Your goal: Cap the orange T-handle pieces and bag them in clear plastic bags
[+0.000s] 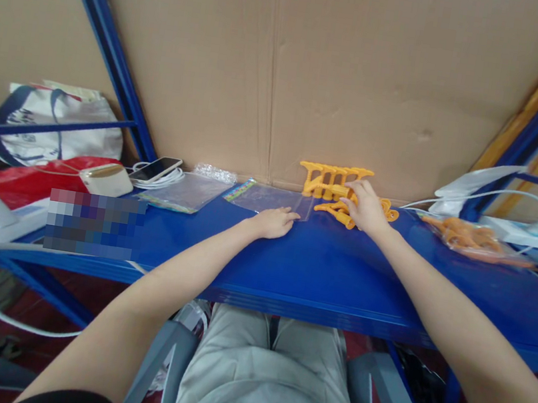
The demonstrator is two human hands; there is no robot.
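My left hand lies low on the blue tabletop, its fingers stretched out over the near edge of a flat clear plastic bag with a colourful printed header. Thumb and fingers of my right hand close on a yellow plastic piece in a small pile; the fingers partly cover it. Just behind, several yellow plastic pieces stand in a row against the cardboard. More yellow pieces lie in front of and beside my right hand. What exactly these pieces are is unclear.
A filled bag of orange-yellow pieces lies at the right. Left of my hands are a stack of clear bags, a phone on a coiled white cable and a white box. Cardboard walls off the back between blue posts.
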